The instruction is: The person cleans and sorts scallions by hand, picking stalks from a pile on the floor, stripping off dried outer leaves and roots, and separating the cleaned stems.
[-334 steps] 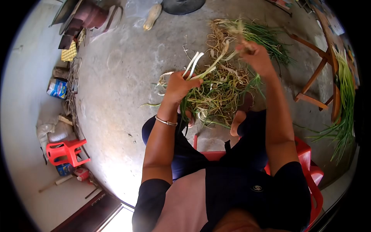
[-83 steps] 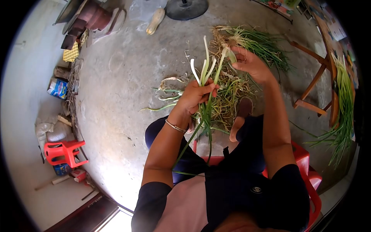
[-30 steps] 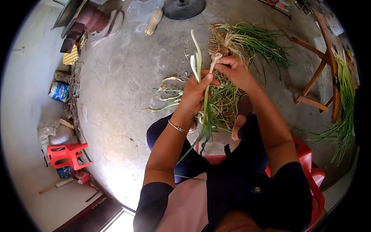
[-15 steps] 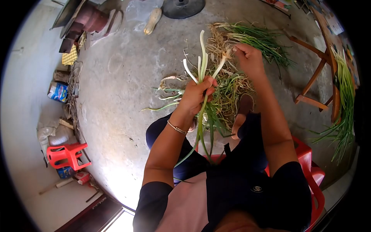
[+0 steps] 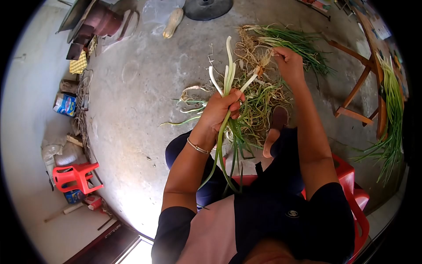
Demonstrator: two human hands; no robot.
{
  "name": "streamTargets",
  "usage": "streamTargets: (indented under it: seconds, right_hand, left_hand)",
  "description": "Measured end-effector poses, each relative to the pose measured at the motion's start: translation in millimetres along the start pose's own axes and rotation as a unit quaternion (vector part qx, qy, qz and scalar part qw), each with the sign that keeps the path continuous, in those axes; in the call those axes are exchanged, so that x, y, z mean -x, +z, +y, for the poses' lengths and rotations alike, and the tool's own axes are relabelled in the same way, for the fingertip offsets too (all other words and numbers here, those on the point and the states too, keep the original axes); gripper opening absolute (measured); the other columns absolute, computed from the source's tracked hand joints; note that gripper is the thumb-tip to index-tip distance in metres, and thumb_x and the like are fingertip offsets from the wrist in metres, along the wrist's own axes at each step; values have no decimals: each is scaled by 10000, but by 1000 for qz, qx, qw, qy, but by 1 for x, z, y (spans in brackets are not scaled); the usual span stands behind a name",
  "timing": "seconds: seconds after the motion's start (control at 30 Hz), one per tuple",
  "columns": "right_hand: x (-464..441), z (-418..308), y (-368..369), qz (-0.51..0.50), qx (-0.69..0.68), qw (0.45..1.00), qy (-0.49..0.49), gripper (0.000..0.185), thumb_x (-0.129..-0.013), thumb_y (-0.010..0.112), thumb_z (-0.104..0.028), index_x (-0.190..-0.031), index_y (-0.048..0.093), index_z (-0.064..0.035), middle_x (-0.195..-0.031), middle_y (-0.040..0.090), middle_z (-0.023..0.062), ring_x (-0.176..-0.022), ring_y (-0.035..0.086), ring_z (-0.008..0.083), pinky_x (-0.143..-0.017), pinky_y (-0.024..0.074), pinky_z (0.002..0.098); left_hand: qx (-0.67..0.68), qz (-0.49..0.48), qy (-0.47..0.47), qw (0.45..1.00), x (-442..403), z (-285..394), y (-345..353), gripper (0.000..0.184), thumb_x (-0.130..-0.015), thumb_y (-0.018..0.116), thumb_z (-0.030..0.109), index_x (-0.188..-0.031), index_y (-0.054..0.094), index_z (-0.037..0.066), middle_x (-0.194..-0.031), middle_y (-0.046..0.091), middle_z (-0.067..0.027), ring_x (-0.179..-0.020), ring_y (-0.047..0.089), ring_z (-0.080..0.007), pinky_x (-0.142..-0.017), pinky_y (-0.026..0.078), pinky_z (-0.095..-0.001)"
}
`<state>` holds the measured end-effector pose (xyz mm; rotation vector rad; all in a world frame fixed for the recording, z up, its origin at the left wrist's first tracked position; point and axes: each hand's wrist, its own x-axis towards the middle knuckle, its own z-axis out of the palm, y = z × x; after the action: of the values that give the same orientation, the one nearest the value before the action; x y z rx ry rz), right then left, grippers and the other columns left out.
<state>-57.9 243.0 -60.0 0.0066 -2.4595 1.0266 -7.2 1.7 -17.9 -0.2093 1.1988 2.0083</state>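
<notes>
My left hand [image 5: 222, 108] is closed around a small bunch of green onions [image 5: 229, 77], white ends up and green leaves hanging toward my lap. One stalk leans right and still carries brown skin and stringy roots [image 5: 265, 58]. My right hand [image 5: 289, 66] pinches at those roots, thumb and fingertips together. Under both hands a heap of pulled leaves and peelings [image 5: 263, 101] lies on the floor. Just beyond it rests a bundle of green onions with roots [image 5: 294, 42].
A wooden bench [image 5: 367, 83] at the right has long green onions [image 5: 391, 97] draped over it. A pale gourd [image 5: 173, 23] and a black round base [image 5: 208, 9] lie ahead. A small red chair [image 5: 74, 176] stands by the left wall.
My right hand has moved slightly right and up, drawing the skin and roots away from the leaning stalk. My left hand keeps its hold, and the hanging leaves have swung left.
</notes>
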Motion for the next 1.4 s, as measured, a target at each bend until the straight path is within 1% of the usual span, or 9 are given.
streamTargets:
  seconds: [0.23,0.4,0.5,0.67,0.97,1.17,1.27,1.33,1.4]
  right_hand:
    - [2,-10,-6,-209,-82,968,115,280,-802,490,-6,-1059,590,-53,-1050,580,120,-957,565,217,-822,437,314]
    - [3,-41,-8,-234,-215,946,-61,314,-804,517,-103,-1112,566,-142,-1191,488,112,-1114,427,251,-957,303,383]
    - [20,-50,1,-242,14,957,-159,320,-800,524,-123,-1116,562,-161,-1189,488,104,-1095,429,260,-943,281,410]
    - [24,-31,10,-267,23,953,-145,231,-795,541,-178,-1021,594,-175,-1025,544,42,-1018,456,245,-866,297,477]
    - [28,-40,11,-245,-67,951,-175,123,-799,501,-96,-909,497,-41,-822,516,153,-752,506,339,-662,401,390]
    - [25,-42,9,-207,-17,977,-57,138,-829,455,-135,-917,469,-30,-671,497,133,-628,511,302,-592,386,373]
    - [19,-41,8,-239,-150,955,89,131,-833,443,-139,-862,471,-14,-657,496,83,-613,512,219,-570,386,335]
    - [16,-41,12,-159,-394,852,306,154,-835,441,-151,-800,479,-7,-658,497,37,-608,497,138,-572,396,295]
    - [2,0,1,-125,-476,806,330,188,-839,441,-173,-821,495,6,-684,512,33,-619,500,131,-580,404,289]
  left_hand:
    - [-206,82,70,973,3,-1,-9,171,-842,534,168,-761,549,18,-488,403,31,-423,364,-58,-413,304,-204]
    - [-291,113,111,943,-2,-4,-9,164,-828,537,157,-756,572,13,-505,433,27,-438,370,-43,-417,285,-202]
    - [-319,109,112,935,-6,-7,-8,163,-824,543,156,-757,577,11,-507,429,32,-440,366,-40,-418,280,-201]
    - [-329,130,108,929,-5,0,-12,169,-824,545,165,-757,581,15,-509,425,39,-442,361,-41,-417,277,-202]
    - [-283,107,81,950,-3,15,-18,206,-843,537,210,-773,582,22,-526,413,40,-472,358,-51,-448,287,-202]
    - [-237,45,66,968,-5,10,-16,219,-857,541,231,-757,572,38,-545,428,40,-478,359,-45,-439,277,-197]
    - [-223,14,76,972,-6,11,-11,203,-859,539,220,-756,572,48,-553,437,35,-486,365,-43,-438,276,-194]
    - [-210,1,84,974,-8,11,-10,194,-856,547,218,-749,571,57,-555,434,36,-487,367,-40,-439,276,-188]
    - [-196,14,93,976,-4,8,-11,190,-855,549,216,-751,568,59,-558,445,31,-480,367,-41,-437,278,-186]
